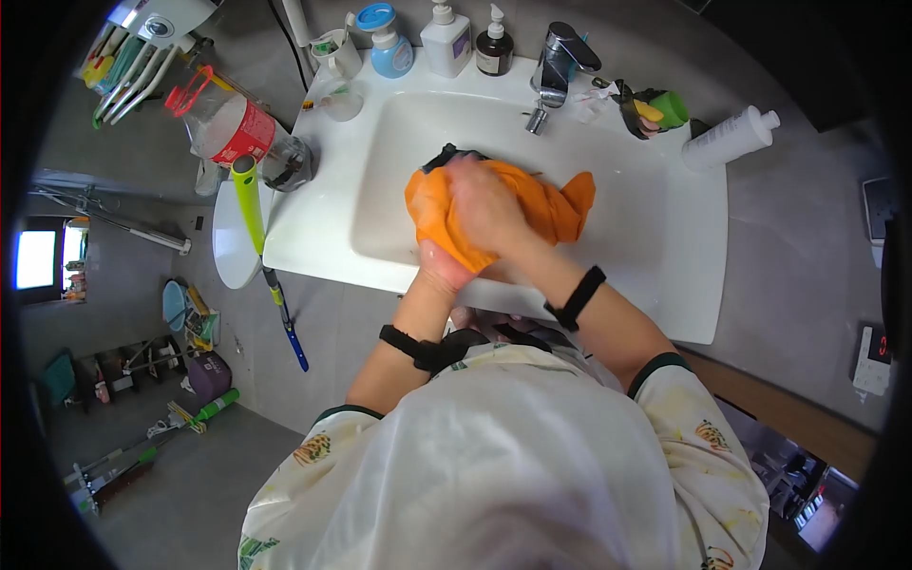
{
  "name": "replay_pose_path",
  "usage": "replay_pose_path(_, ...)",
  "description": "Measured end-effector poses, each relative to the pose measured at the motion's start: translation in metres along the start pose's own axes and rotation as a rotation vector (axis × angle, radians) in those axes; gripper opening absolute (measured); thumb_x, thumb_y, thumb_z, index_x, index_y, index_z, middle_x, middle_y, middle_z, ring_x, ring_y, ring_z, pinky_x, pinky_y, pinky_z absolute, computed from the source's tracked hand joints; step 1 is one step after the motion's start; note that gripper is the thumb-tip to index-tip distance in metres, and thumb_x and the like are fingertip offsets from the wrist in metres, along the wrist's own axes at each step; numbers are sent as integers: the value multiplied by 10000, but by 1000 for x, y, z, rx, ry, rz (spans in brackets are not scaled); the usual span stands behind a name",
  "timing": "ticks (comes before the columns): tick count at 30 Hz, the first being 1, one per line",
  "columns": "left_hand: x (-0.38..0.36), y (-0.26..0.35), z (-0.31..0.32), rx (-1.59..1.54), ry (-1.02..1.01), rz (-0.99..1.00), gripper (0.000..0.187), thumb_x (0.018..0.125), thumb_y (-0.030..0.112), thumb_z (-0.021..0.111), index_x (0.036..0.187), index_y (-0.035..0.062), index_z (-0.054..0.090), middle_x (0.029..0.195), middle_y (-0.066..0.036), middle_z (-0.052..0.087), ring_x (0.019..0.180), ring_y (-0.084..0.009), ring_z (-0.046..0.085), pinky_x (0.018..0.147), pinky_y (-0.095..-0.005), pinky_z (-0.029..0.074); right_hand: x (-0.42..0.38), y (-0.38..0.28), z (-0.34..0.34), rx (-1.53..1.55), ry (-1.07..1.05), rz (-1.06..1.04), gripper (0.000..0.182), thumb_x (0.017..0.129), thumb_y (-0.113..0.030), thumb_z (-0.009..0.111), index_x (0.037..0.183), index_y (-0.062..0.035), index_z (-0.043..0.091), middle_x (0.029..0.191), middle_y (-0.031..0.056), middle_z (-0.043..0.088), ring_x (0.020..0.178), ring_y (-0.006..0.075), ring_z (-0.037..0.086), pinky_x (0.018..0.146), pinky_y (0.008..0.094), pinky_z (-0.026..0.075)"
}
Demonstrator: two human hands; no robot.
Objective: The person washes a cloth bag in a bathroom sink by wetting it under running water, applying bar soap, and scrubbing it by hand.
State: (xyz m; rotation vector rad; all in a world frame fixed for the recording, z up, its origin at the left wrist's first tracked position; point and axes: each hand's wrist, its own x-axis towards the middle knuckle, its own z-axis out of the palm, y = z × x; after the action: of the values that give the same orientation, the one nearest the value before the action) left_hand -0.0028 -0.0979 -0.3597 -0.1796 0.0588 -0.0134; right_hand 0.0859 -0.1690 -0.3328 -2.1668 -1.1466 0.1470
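Holds cloth (546,204), lying nine-to-three o'clock, between left hand (444,265) beneath and right hand (487,207) atop; cannot tell finger spread.

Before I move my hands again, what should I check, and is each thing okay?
1. Orange cloth over the sink: ok.
2. Both hands at the cloth: ok. Left hand is at its near edge, right hand on top.
3. Right fingers gripping it firmly: cannot tell, they are blurred.
4. Sleeves away from the sink: ok, they are short.
5. Wrists bare: not ok, there is a black band on each arm.
6. Black pump bottle away from the cloth: ok, it stands behind the basin.
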Motion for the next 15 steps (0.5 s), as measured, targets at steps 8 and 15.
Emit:
replay_pose_path(8,-1,2,-31,1155,190,449,530,964,467,356,1378,139,400,1374,-75,474,1264,-268,439,1053,-454,353,-28,-18,14,68,196,-257,341,877,-109,456,1185,20,525,1183,221,558,1134,354,515,985,427,398)
replay_pose_path(15,-3,5,-13,361,159,25,527,964,468,349,1385,154,389,1383,-65,460,1276,-249,424,1074,-420,331,-11,7,15,-61,170,-23,321,839,-110,489,1137,-6,549,1197,186,547,1119,329,521,1002,492,354)
